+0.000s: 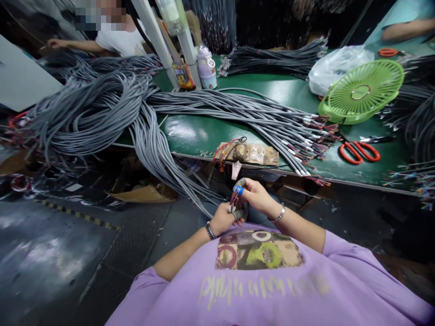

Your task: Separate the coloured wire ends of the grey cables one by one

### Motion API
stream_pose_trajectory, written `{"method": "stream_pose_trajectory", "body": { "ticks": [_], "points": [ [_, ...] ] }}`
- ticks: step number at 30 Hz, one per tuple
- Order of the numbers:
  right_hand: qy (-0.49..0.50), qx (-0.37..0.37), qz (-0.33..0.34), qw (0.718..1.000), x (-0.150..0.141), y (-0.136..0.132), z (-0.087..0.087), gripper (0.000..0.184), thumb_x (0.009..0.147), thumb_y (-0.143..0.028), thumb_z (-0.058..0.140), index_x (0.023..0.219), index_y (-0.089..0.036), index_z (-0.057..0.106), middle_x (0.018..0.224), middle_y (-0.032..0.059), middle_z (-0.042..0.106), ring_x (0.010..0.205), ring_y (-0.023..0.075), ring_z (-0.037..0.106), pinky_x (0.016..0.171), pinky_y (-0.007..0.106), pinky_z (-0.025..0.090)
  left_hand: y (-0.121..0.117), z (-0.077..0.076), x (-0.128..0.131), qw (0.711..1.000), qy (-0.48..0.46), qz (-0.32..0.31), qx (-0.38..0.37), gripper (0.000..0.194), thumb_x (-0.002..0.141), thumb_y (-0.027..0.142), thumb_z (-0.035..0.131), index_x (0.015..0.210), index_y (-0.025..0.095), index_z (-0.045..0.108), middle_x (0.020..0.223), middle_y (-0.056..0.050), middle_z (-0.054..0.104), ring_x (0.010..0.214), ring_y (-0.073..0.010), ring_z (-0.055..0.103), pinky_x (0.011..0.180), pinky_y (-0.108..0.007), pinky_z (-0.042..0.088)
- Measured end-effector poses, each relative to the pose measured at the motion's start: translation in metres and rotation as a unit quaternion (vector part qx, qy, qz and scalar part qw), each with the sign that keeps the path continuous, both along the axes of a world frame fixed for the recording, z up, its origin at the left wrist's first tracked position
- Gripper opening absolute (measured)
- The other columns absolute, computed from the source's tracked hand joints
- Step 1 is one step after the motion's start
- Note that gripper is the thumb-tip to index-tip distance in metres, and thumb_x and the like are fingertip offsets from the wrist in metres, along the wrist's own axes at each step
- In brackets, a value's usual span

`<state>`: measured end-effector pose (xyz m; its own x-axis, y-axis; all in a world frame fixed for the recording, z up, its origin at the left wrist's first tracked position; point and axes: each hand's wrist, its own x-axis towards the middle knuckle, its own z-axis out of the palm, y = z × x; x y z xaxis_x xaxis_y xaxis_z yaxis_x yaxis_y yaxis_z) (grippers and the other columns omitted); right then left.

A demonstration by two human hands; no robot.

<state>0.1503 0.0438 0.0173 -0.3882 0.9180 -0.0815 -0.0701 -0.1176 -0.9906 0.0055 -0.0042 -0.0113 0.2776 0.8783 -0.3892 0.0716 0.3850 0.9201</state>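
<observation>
Desk [190,131]: green top, glossy, reflecting overhead light. Floor [50,253]: dark, marked with a yellow-and-black strip [79,215]. White posts [154,40]: standing at the desk's far side.

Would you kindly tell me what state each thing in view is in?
Left hand: closed on thin wires
Right hand: pinching at the same wires
Coiled grey cables: partly hanging over the table edge
Lime-green fan: tilted back; running or not, unclear
Drink bottle: upright, lidded
Plastic bag: crumpled
</observation>
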Motion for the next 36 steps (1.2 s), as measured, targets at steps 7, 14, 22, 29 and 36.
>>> {"method": "stream_pose_trajectory", "body": {
  "ticks": [7,14,22,29,36],
  "points": [
    [0.002,0.079,-0.146,0.986,0.011,-0.004,-0.004,0.025,0.076,-0.042,0.063,0.08,-0.018,0.058,0.074,0.0008,0.057,0.065,0.0116,0.048,0.059,0.025,0.04,0.005,0.005,-0.006,0.98,-0.076,0.172,0.061,0.029,0.068,0.037,0.071,0.059,0.012,0.06,0.051,-0.003,0.063,0.041,-0.0114,0.058,0.037,-0.018,0.033],
    [0.022,-0.07,0.036,0.997,0.001,-0.007,-0.015,0.035,0.068,-0.045,0.07,0.081,-0.016,0.057,0.066,-0.0016,0.057,0.056,0.0094,0.047,0.051,0.022,0.034,0.004,0.002,-0.005,0.986,-0.083,0.133,0.051,0.027,0.068,0.039,0.07,0.066,0.012,0.063,0.054,-0.004,0.065,0.044,-0.0129,0.06,0.038,-0.019,0.037],
    [0.004,-0.078,0.005,0.997,-0.005,-0.002,-0.015,0.035,0.065,-0.045,0.071,0.074,-0.016,0.055,0.06,-0.0043,0.051,0.052,0.0076,0.041,0.05,0.023,0.032,0.005,0.0,-0.005,0.984,-0.07,0.154,0.064,0.026,0.07,0.038,0.07,0.07,0.013,0.063,0.055,-0.004,0.066,0.047,-0.0143,0.062,0.038,-0.019,0.039],
    [0.039,-0.136,-0.03,0.99,-0.011,-0.006,-0.023,0.029,0.066,-0.04,0.068,0.069,-0.016,0.052,0.055,-0.0063,0.045,0.047,0.0061,0.037,0.045,0.022,0.031,0.005,-0.005,-0.001,0.965,-0.083,0.238,0.072,0.026,0.07,0.039,0.069,0.067,0.014,0.061,0.06,-0.005,0.068,0.052,-0.0143,0.064,0.039,-0.018,0.037],
    [0.07,-0.133,-0.046,0.988,-0.01,-0.006,-0.02,0.022,0.064,-0.032,0.07,0.067,-0.016,0.055,0.054,-0.0062,0.046,0.048,0.0059,0.037,0.046,0.02,0.03,0.006,0.003,-0.002,0.965,-0.086,0.24,0.058,0.027,0.068,0.039,0.07,0.066,0.014,0.059,0.056,-0.003,0.065,0.047,-0.0125,0.061,0.038,-0.018,0.035]
  ]
}}
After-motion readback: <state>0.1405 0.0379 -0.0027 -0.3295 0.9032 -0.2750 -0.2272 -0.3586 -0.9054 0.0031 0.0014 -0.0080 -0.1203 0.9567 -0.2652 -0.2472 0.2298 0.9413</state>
